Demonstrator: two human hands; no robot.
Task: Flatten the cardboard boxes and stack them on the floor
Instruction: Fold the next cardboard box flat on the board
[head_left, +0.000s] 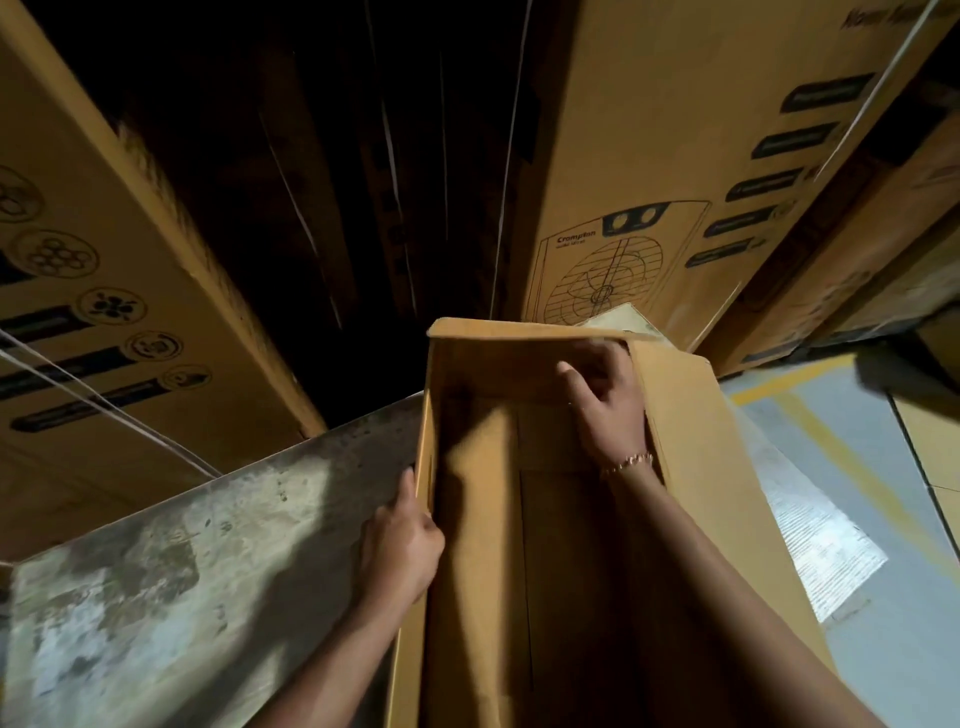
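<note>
An open brown cardboard box stands in front of me, its open side facing the camera. My left hand grips the box's left wall at its edge, thumb outside. Reaching inside, my right hand has its fingers curled over a far inner flap near the right wall. A bracelet sits on that wrist. The box's right flap hangs outward. The fingertips of the right hand are blurred.
Tall printed fan cartons rise at the left and the right, with a dark gap between them. A worn grey surface lies to the left. Grey floor with yellow lines and a white printed sheet lie to the right.
</note>
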